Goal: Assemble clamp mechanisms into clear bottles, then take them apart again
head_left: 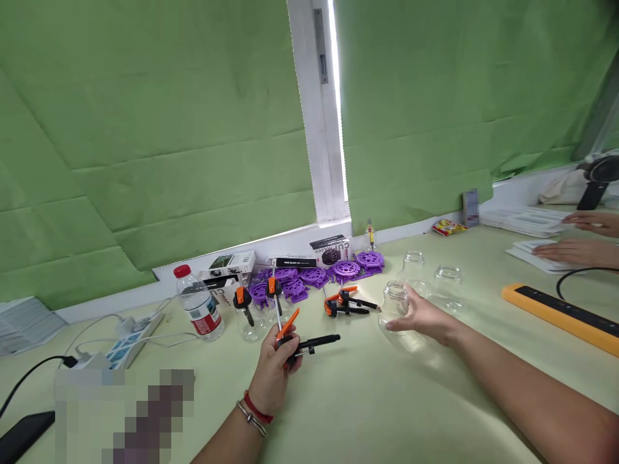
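My left hand (275, 374) grips a black and orange bar clamp (302, 341) above the pale green table; a red band and a metal bracelet circle its wrist. My right hand (423, 317) is wrapped around a clear glass jar (395, 303) that stands on the table. Two more empty glass jars (447, 283) stand just behind it. Another orange and black clamp (344, 301) lies on the table left of the held jar. Two further clamps (244, 303) stick up from a small glass jar (251, 325) beyond my left hand.
Several purple round plastic parts (333, 270) and small boxes (229, 263) line the wall. A water bottle (198, 308) and a white power strip (133, 335) sit at left, an orange power strip (561, 316) at right. Another person's hands (575, 248) rest on white trays far right.
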### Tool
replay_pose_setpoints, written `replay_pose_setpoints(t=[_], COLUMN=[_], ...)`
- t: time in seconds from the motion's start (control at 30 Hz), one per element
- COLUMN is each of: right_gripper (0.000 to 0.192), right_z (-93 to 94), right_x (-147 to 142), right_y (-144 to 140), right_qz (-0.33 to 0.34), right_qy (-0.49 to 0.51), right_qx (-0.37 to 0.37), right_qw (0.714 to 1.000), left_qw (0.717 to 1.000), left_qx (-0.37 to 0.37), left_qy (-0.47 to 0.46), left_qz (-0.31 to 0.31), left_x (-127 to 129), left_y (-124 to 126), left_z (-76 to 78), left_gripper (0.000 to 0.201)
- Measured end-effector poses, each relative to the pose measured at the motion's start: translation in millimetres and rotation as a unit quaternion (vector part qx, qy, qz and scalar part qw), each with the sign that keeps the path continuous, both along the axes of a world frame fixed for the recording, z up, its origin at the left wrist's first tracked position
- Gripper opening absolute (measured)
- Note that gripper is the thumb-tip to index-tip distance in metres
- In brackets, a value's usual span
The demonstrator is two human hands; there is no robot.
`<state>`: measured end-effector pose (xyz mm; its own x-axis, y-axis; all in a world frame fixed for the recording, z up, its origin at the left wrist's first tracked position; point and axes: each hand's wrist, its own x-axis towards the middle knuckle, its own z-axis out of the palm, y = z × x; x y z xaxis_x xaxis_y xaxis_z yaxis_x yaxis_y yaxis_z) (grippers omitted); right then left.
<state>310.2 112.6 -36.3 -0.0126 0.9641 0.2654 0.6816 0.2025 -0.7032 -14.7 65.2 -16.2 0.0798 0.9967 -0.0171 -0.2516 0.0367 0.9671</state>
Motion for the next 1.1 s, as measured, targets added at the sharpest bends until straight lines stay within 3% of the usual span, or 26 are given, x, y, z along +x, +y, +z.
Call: replay_pose_setpoints(t=[0.1,0.27,0.37,0.53,0.73,0.93,1.1], right_gripper=[0.065,0.067,0.071,0.055,0.053,0.054,0.052], right_z=[-4.9,14.0,24.9,26.4,21.2,13.9,10.7], right_x=[-4,-20,-30,-39,-49,-70,-77], right_y=[-1,-16,-27,-35,-37,-51,-58], right_qz=[0.093,0.054,0.049,0.072,0.076,0.134,0.136], right_qy=[0.088,0.006,-0.058,-0.182,-0.165,-0.169,-0.18], right_qx=[-0.073,-0.081,-0.025,0.116,0.187,0.214,0.261], right_qw=[0.989,0.995,0.997,0.974,0.966,0.953,0.939], left_qw=[0.999,0.997,0.995,0.992,0.993,0.988,0.979], left_qx=[0.022,0.052,0.086,0.119,0.112,0.075,0.07], left_qy=[-0.026,-0.014,-0.005,0.008,0.035,0.065,0.072], left_qz=[-0.032,-0.061,-0.045,-0.03,-0.027,-0.115,-0.177], left_x=[0,2,5,7,8,19,25], left_y=[-4,-7,-8,-9,-10,-17,-21], left_z=[1.3,1.8,1.1,-1.3,-0.1,2.7,5.2], left_gripper=[0.037,0.046,0.039,0.027,0.025,0.041,0.051])
